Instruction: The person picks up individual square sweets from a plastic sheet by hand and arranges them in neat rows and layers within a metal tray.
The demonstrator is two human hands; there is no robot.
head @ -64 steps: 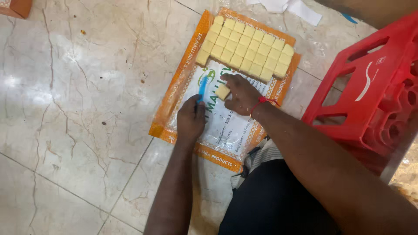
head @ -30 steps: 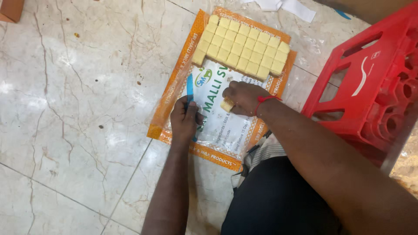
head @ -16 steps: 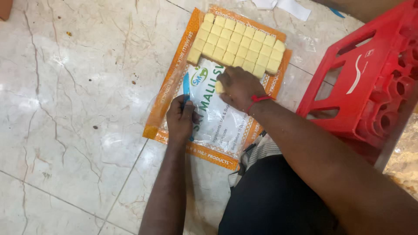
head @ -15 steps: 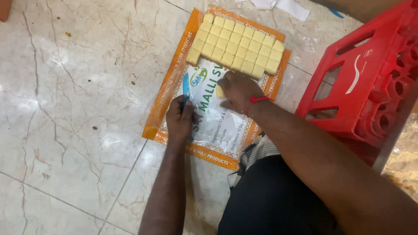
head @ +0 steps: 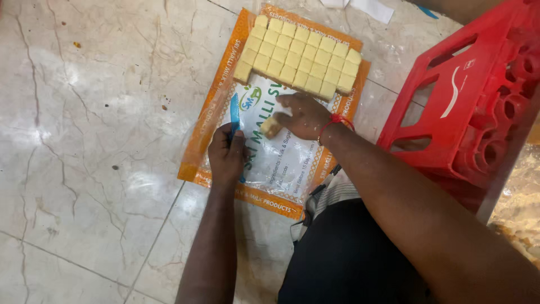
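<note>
An orange-and-white printed plastic sheet (head: pixel 292 163) lies flat on the marble floor. Several pale yellow sweet squares (head: pixel 298 56) sit in neat rows on its far end. My left hand (head: pixel 225 155) is closed around a blue flat tool (head: pixel 234 112), blade pointing away, resting on the sheet's left side. My right hand (head: pixel 306 115), with a red thread at the wrist, holds one loose yellow square (head: pixel 271 127) against the sheet, just below the rows.
A red plastic crate (head: pixel 478 101) stands at the right, close to my right forearm. White paper scraps (head: pixel 368 7) lie beyond the sheet. Crumbly yellow material (head: pixel 520 219) shows at the far right edge. Marble tile floor (head: pixel 95 141) spreads to the left.
My right hand has carried the single square a little toward the rows and set it lower on the sheet. My left hand with the blue tool has barely shifted.
</note>
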